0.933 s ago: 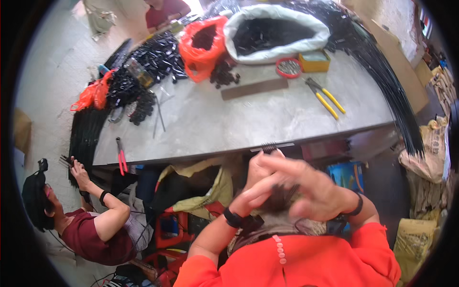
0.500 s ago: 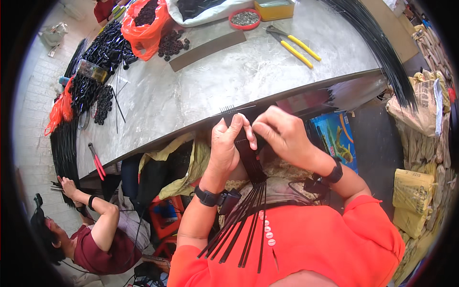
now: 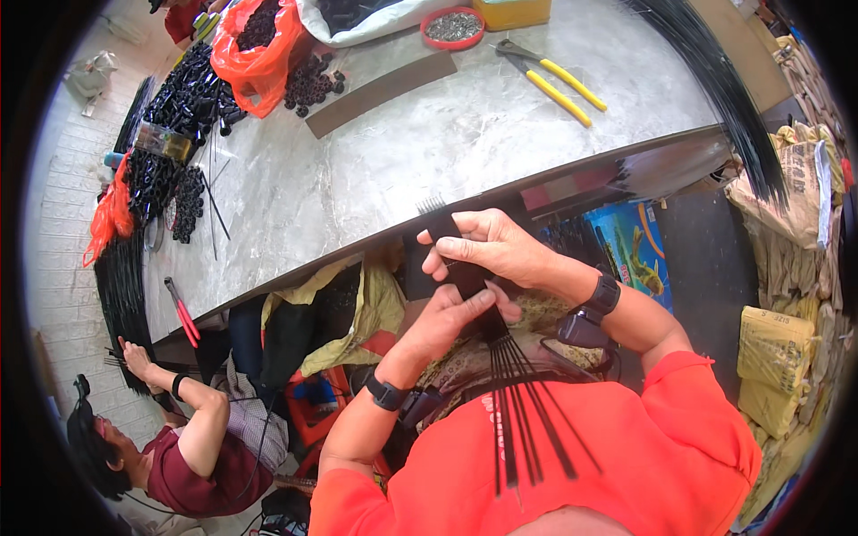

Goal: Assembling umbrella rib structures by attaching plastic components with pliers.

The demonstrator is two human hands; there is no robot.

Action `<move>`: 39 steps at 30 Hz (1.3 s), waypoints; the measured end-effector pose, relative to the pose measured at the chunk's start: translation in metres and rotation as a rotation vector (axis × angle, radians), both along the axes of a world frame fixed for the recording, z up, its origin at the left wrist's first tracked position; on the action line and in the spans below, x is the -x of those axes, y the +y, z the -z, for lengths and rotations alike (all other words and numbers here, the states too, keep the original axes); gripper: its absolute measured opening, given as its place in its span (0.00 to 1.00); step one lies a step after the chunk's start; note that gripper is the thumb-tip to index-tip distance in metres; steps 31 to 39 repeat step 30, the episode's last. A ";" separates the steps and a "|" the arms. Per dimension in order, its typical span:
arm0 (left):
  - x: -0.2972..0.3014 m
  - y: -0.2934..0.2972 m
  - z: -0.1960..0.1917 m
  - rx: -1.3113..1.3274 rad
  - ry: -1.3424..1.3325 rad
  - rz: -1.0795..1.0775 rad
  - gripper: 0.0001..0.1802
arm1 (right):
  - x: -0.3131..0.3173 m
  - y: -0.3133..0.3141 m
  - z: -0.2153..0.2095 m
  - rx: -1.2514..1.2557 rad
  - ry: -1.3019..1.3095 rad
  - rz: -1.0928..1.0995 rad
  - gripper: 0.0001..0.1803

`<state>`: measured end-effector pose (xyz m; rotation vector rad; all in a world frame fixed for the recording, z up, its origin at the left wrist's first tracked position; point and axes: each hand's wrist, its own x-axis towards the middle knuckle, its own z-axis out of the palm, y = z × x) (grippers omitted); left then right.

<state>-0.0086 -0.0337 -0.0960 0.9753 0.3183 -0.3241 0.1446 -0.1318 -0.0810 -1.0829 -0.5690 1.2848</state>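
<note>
In front of my chest is a flat dark brown strip (image 3: 494, 327), tilted, with thin black rods (image 3: 527, 402) fanning out of its near end over my shirt. Several fine pale prongs (image 3: 431, 205) stick out of its far end by the table edge. My right hand (image 3: 494, 246) is closed round the strip's upper part, thumb on top. Lower down, my left hand (image 3: 451, 320) grips the same strip from the left side. How the rods sit inside the strip is hidden.
On the grey table (image 3: 384, 161) lie yellow-handled pliers (image 3: 554, 82), a flat brown strip (image 3: 382, 93), a red dish of small metal pieces (image 3: 453, 29) and piles of black parts (image 3: 192, 98). Red-handled pliers (image 3: 182, 313) lie near its edge. A co-worker (image 3: 192, 438) sits at left.
My right hand has come from beside the strip onto its upper part. My left hand has slid down toward the near end. The rods have swung to the right.
</note>
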 end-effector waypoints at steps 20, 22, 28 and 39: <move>-0.020 0.050 -0.069 -0.282 -0.103 -0.537 0.24 | 0.019 0.000 -0.006 -0.138 0.086 -0.086 0.15; -0.020 0.049 -0.070 -0.339 -0.092 -0.565 0.22 | 0.018 -0.001 -0.005 -0.120 0.048 -0.101 0.15; -0.019 0.051 -0.071 -0.422 -0.108 -0.543 0.17 | 0.016 -0.002 -0.003 -0.132 0.051 -0.128 0.17; -0.017 0.052 -0.071 -0.438 -0.125 -0.531 0.18 | 0.016 -0.002 -0.003 -0.153 0.049 -0.138 0.17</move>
